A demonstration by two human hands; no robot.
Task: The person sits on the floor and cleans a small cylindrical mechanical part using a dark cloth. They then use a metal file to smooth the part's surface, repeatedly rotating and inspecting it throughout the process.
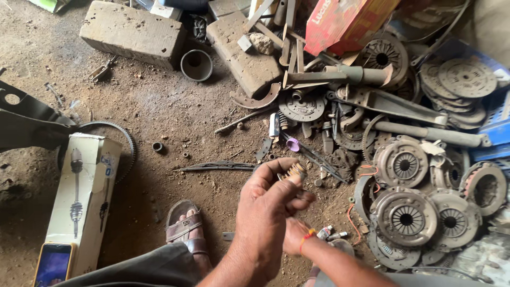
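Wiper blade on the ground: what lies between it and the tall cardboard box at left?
In the head view, between the wiper blade and cardboard box lie bare dirt, scattered small nuts, and a small dark ring.

Both forearms were bare, with no sleeves reaching the wrists. The right hand (295, 236) wore a thin band of orange and red thread (305, 239) tied round its wrist. The left hand (271, 204) carried no ring or band that showed. One foot wore a brown sandal (186, 228) with wide straps across the toes. Grey trousers (143, 268) covered the leg.
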